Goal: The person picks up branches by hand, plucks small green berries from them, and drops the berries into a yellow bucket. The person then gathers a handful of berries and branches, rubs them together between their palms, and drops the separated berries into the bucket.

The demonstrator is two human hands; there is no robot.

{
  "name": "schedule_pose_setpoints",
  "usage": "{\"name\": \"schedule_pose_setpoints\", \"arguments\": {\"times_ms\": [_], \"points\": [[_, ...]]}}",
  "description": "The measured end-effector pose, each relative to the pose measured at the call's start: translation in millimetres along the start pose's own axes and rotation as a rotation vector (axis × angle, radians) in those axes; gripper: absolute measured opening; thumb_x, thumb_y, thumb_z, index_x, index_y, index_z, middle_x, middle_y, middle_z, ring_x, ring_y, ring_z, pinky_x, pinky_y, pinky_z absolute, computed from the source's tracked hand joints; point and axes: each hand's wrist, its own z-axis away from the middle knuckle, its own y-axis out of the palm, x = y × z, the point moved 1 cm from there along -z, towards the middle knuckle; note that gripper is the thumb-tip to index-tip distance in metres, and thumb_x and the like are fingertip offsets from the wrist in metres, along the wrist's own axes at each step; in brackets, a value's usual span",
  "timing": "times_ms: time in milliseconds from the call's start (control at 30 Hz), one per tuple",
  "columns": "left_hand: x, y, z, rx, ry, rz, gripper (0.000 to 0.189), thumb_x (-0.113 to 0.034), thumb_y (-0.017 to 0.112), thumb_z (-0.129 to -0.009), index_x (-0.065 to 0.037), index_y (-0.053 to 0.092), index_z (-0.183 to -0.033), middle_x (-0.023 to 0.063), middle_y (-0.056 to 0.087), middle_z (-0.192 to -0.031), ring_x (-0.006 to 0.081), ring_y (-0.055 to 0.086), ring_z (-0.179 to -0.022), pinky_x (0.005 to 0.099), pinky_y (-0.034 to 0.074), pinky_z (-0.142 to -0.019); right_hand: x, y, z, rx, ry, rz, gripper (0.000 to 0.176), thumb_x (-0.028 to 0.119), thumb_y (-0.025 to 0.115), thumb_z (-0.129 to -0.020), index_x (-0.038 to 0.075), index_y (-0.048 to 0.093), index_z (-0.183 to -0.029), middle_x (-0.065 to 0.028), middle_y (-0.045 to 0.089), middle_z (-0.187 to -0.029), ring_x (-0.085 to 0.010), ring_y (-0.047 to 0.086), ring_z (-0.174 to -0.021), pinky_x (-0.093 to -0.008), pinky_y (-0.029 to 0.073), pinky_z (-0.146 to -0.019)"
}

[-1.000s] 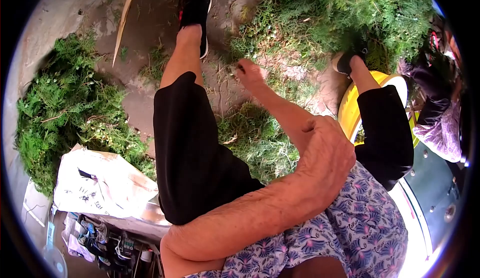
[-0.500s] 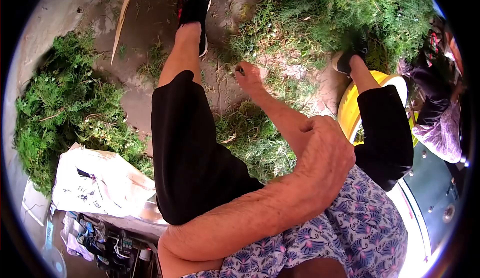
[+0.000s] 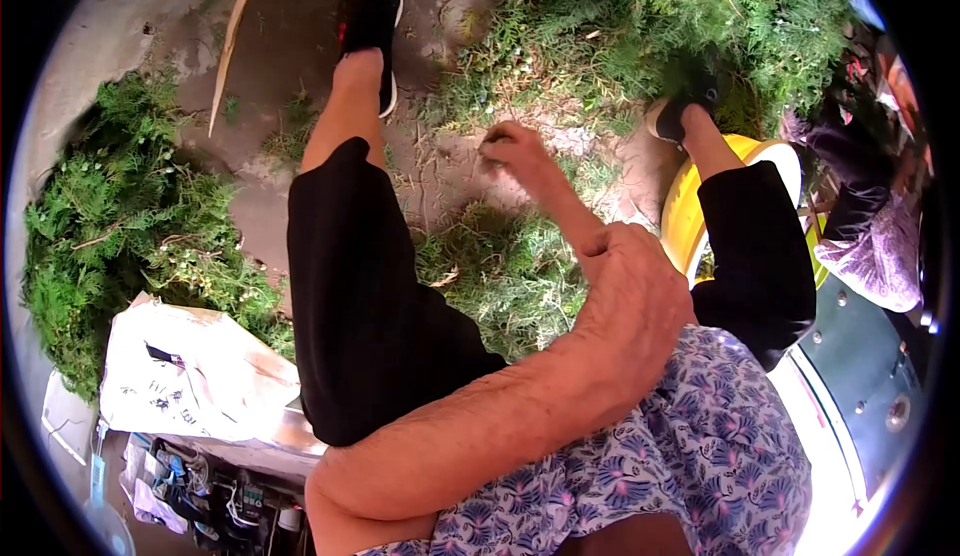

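My left hand (image 3: 640, 281) lies closed round my right forearm (image 3: 568, 201), its arm stretching across my lap from the lower left. Beyond it, my right hand (image 3: 520, 151) hangs over the ground between my feet, with its fingers curled and partly blurred. I cannot tell what is between those fingers. Below the right hand is a patch of cut green sprigs (image 3: 520, 266), and bare soil (image 3: 430, 171) shows beside it. A larger heap of feathery evergreen branches (image 3: 680, 21) spreads ahead.
Another branch pile (image 3: 110, 226) lies left, near a pale sheet with dark writing (image 3: 200, 371). A yellow ring-shaped object (image 3: 680, 206) stands by my right leg. A person in dark sleeves and purple cloth (image 3: 885, 251) is at far right. A long pale strip (image 3: 235, 36) lies top left.
My right hand has shifted slightly right over the ground, and its fingers now point more downward. The view has swung a little, moving the scene left. My left hand keeps its hold.
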Motion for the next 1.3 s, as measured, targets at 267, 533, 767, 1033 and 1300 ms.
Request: {"name": "schedule_pose_setpoints", "arguments": {"times_ms": [267,533,767,1033,1300], "points": [[2,-8,0,0.121,0.023,0.080,0.012,-0.013,0.054,-0.075,-0.010,0.063,-0.082,0.0053,0.059,-0.080,0.0193,0.054,-0.081,0.0371,0.033,-0.062,33,-48,8,0.057,-0.096,-0.511,0.017,0.005,0.055,-0.082,0.001,0.051,-0.098,-0.0088,0.056,-0.088,-0.0149,0.056,-0.072,-0.0251,0.045,-0.051],[6,6,4,-0.240,0.013,-0.213,0.014,-0.011,0.052,-0.075,-0.004,0.064,-0.079,0.0090,0.057,-0.077,0.0215,0.054,-0.076,0.0357,0.037,-0.064,-17,11,-58,-0.140,-0.154,0.726,0.027,0.016,0.049,-0.089,0.014,0.056,-0.115,-0.0094,0.062,-0.090,-0.0144,0.058,-0.067,-0.0292,0.050,-0.061],[2,-4,-1,-0.020,-0.030,-0.150,0.016,-0.011,0.051,-0.078,-0.006,0.065,-0.082,0.0073,0.058,-0.076,0.0202,0.055,-0.076,0.0344,0.037,-0.060,-75,-33,-26,-0.147,0.060,1.049,0.021,0.012,0.055,-0.080,0.007,0.061,-0.100,-0.0162,0.063,-0.084,-0.0247,0.060,-0.070,-0.0329,0.050,-0.068],[6,-3,-3,-0.106,-0.046,-0.045,0.013,-0.010,0.052,-0.073,-0.007,0.064,-0.072,0.0066,0.054,-0.069,0.0194,0.053,-0.071,0.0335,0.036,-0.056,-21,-7,-67,-0.586,-0.208,0.641,0.028,0.017,0.068,-0.074,-0.003,0.058,-0.091,-0.0171,0.062,-0.080,-0.0268,0.058,-0.068,-0.0395,0.046,-0.065],[4,-4,-4,-0.074,-0.046,-0.087,0.011,-0.011,0.054,-0.073,-0.008,0.064,-0.074,0.0051,0.055,-0.071,0.0185,0.053,-0.072,0.0329,0.035,-0.056,-39,-29,-59,-0.499,-0.225,0.639,0.026,0.013,0.066,-0.073,0.001,0.059,-0.095,-0.0164,0.062,-0.075,-0.0240,0.060,-0.068,-0.0350,0.049,-0.059]]}}
